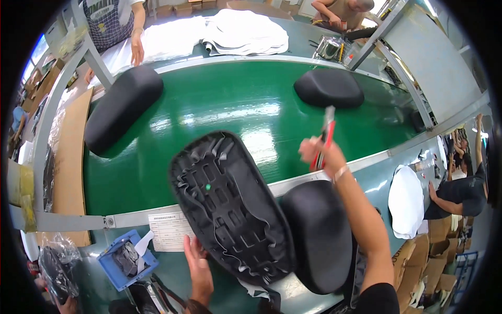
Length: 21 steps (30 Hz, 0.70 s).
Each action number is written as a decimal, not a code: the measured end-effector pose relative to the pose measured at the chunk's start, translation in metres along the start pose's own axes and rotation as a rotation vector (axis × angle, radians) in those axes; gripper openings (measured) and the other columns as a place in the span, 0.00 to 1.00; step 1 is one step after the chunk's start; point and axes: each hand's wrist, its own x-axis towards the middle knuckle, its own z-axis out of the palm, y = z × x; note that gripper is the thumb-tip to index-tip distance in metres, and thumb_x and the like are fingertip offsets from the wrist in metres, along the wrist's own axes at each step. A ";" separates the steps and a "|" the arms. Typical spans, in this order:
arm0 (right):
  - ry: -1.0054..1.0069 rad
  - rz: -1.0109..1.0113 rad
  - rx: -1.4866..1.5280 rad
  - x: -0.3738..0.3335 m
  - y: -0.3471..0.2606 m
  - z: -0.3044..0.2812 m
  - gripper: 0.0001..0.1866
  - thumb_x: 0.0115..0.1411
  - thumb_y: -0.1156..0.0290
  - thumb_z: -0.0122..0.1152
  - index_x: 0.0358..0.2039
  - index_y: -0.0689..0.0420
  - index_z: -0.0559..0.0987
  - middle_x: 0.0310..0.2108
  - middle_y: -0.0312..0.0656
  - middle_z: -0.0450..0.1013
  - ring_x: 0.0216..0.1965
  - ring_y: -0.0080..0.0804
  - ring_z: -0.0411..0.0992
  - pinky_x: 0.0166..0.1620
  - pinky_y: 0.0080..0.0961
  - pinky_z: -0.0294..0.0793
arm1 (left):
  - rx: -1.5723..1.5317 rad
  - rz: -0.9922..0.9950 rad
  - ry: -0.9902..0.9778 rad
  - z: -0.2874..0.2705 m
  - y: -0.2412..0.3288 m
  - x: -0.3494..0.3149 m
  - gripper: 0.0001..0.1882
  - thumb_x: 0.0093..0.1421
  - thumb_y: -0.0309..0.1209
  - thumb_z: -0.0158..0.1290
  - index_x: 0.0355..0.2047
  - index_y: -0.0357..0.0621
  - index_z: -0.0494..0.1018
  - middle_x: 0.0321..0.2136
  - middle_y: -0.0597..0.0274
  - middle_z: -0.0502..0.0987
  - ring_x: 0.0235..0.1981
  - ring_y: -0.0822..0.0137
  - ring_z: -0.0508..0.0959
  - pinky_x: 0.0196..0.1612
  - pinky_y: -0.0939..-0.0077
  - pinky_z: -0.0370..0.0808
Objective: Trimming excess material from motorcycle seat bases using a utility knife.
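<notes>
A black padded seat (232, 209) stands tilted with its plastic underside facing me. Its cover is wrapped round the rim in loose folds, and a small green dot marks the base. My left hand (198, 269) is beside its lower left edge, fingers stretched out and holding nothing; whether it touches the seat I cannot tell. Out over the work surface's metal edge, my right hand (325, 156) is closed round a red utility knife (328, 128), its pale tip pointing up and away. Under my right forearm lies another black seat (319, 235), smooth side up.
Two more black seats (125, 110) (328, 88) rest on the green conveyor belt (230, 110). A printed sheet (170, 231) and a blue bin of scraps (125, 259) are at the left. Co-workers stand across the belt and at right. White sheets (246, 32) are piled opposite.
</notes>
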 end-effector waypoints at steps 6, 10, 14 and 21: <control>0.586 -0.103 0.552 0.181 -0.003 -0.073 0.24 0.54 0.68 0.65 0.44 0.66 0.64 0.38 0.59 0.71 0.37 0.50 0.74 0.40 0.46 0.79 | 0.215 0.015 -0.244 0.005 -0.041 -0.031 0.40 0.50 0.30 0.54 0.61 0.32 0.48 0.56 0.54 0.61 0.57 0.59 0.63 0.60 0.66 0.57; 0.636 -0.179 0.657 0.249 0.001 -0.038 0.28 0.50 0.56 0.69 0.41 0.61 0.66 0.35 0.50 0.70 0.28 0.39 0.72 0.31 0.41 0.77 | 0.231 -0.008 -0.106 0.003 -0.038 -0.035 0.42 0.47 0.40 0.58 0.58 0.34 0.54 0.49 0.55 0.68 0.50 0.63 0.69 0.55 0.68 0.64; 0.633 -0.491 0.931 0.278 -0.010 -0.041 0.26 0.51 0.60 0.69 0.44 0.55 0.66 0.36 0.43 0.70 0.27 0.39 0.67 0.29 0.42 0.73 | 0.369 0.037 -0.056 0.002 -0.045 -0.035 0.41 0.48 0.43 0.59 0.57 0.35 0.56 0.48 0.55 0.69 0.49 0.63 0.70 0.54 0.67 0.65; 0.612 -0.572 0.947 0.205 -0.058 -0.084 0.25 0.48 0.54 0.69 0.43 0.54 0.74 0.42 0.37 0.75 0.40 0.35 0.73 0.40 0.38 0.75 | -0.053 -0.189 0.091 -0.004 -0.052 -0.034 0.34 0.49 0.32 0.59 0.54 0.31 0.59 0.48 0.52 0.70 0.50 0.60 0.70 0.56 0.68 0.63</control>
